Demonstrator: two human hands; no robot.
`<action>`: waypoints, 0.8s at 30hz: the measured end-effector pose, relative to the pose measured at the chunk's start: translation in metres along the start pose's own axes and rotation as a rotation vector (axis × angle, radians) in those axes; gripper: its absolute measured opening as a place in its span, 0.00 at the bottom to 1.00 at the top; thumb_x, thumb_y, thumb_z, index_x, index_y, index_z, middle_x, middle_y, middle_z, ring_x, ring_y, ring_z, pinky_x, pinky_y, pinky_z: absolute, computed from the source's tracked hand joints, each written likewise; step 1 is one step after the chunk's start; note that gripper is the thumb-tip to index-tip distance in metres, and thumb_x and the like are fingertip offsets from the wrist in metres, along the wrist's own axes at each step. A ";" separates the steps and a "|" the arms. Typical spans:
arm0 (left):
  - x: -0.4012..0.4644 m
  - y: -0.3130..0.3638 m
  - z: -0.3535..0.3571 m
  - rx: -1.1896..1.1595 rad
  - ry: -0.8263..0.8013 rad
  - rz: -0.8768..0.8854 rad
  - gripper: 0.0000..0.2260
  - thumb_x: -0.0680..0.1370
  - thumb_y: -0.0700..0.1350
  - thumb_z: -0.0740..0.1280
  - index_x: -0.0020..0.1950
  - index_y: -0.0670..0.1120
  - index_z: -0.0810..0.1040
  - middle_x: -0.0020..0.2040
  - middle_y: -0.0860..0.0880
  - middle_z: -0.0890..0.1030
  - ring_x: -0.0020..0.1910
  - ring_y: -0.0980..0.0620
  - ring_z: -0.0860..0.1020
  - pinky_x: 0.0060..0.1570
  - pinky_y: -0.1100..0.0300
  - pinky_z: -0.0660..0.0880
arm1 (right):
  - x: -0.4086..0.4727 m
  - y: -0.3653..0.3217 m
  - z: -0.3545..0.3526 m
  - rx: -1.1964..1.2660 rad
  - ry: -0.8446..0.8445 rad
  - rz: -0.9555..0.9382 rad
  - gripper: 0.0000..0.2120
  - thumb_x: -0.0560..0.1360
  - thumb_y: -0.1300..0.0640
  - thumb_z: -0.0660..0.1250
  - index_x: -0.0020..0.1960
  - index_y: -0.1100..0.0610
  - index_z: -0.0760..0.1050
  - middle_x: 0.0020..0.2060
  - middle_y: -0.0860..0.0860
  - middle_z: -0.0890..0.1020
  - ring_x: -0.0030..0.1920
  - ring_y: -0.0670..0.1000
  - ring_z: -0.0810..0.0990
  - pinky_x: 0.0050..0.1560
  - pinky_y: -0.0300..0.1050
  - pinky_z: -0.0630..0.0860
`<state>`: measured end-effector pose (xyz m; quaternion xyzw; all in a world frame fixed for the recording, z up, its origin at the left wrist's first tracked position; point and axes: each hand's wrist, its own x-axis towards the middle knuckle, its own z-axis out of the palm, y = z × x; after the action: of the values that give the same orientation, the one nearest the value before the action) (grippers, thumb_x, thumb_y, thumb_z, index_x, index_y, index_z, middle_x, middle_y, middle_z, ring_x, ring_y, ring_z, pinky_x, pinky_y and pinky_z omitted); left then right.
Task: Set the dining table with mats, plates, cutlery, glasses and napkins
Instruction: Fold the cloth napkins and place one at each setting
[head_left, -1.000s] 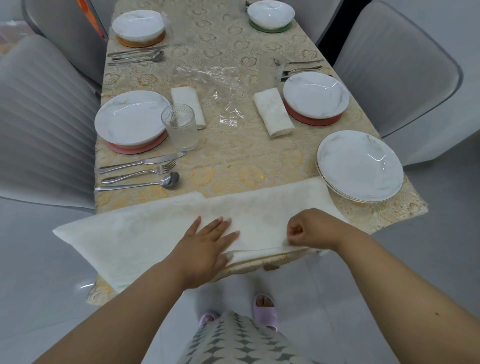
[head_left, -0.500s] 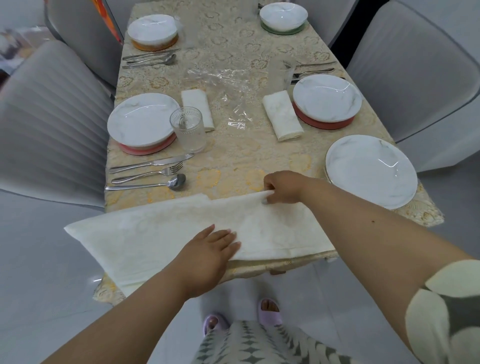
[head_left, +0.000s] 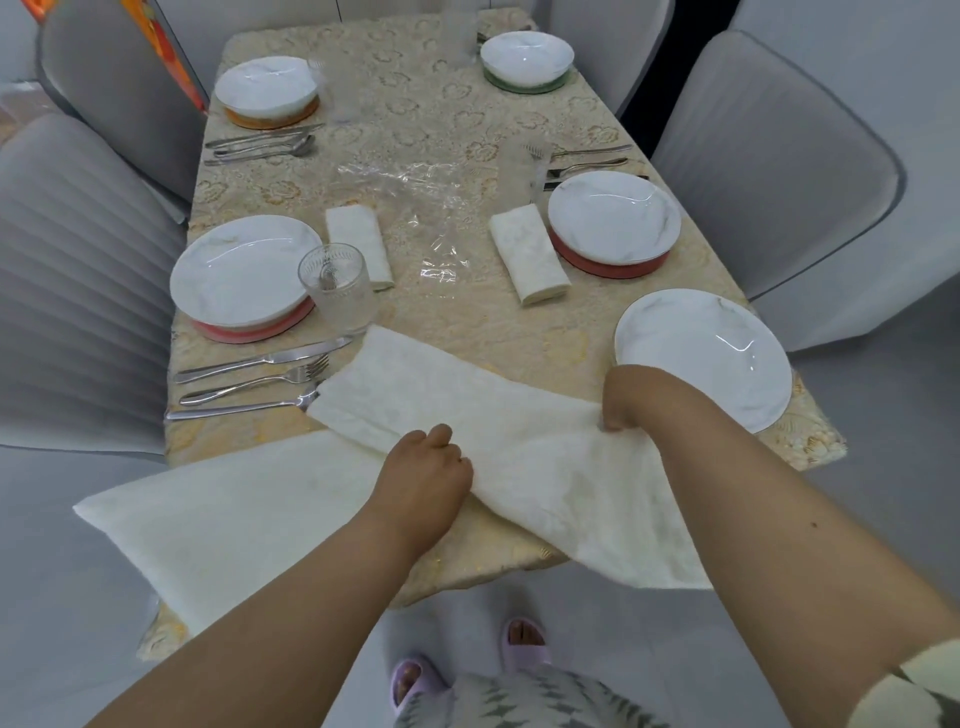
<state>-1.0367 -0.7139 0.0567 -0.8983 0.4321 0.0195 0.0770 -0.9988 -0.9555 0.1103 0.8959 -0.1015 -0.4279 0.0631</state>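
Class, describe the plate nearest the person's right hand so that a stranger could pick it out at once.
Start at the table's near right corner, just beyond the right hand. The white marbled plate lies there. Unlike the other plates, it sits straight on the cloth with no coloured mat beneath and no cutlery beside it.

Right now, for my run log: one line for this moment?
step: folding white cloth napkin | left hand: pressing | right hand: gripping

Five white marbled ceramic plates sit on the desk under a beige floral tablecloth, four of them on round mats. Three white cloth napkins, two folded and one large one spread open. One clear ribbed glass is plainly visible. Four grey upholstered chairs surround it.
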 end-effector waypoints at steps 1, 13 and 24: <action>0.004 0.003 -0.001 -0.015 0.006 -0.006 0.16 0.45 0.36 0.74 0.21 0.48 0.69 0.20 0.51 0.67 0.27 0.50 0.70 0.28 0.62 0.55 | 0.001 0.002 0.004 -0.004 0.002 -0.011 0.18 0.79 0.54 0.61 0.65 0.63 0.72 0.63 0.56 0.75 0.59 0.55 0.76 0.58 0.45 0.71; -0.011 0.027 0.031 -0.405 0.083 0.070 0.20 0.65 0.46 0.63 0.55 0.46 0.82 0.54 0.49 0.81 0.49 0.50 0.77 0.52 0.57 0.76 | 0.006 -0.013 -0.015 1.262 -0.351 -0.297 0.11 0.76 0.71 0.59 0.43 0.62 0.78 0.37 0.57 0.80 0.35 0.53 0.78 0.37 0.44 0.79; -0.005 0.020 0.004 -1.781 0.021 -0.816 0.21 0.70 0.65 0.67 0.55 0.54 0.78 0.52 0.61 0.81 0.53 0.58 0.78 0.56 0.60 0.73 | 0.042 -0.067 -0.025 1.447 -0.110 -0.143 0.10 0.78 0.72 0.59 0.58 0.71 0.71 0.39 0.60 0.77 0.37 0.53 0.82 0.36 0.41 0.80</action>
<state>-1.0554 -0.7219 0.0507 -0.7085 -0.0840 0.3025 -0.6321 -0.9454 -0.8996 0.0812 0.6950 -0.3034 -0.3010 -0.5783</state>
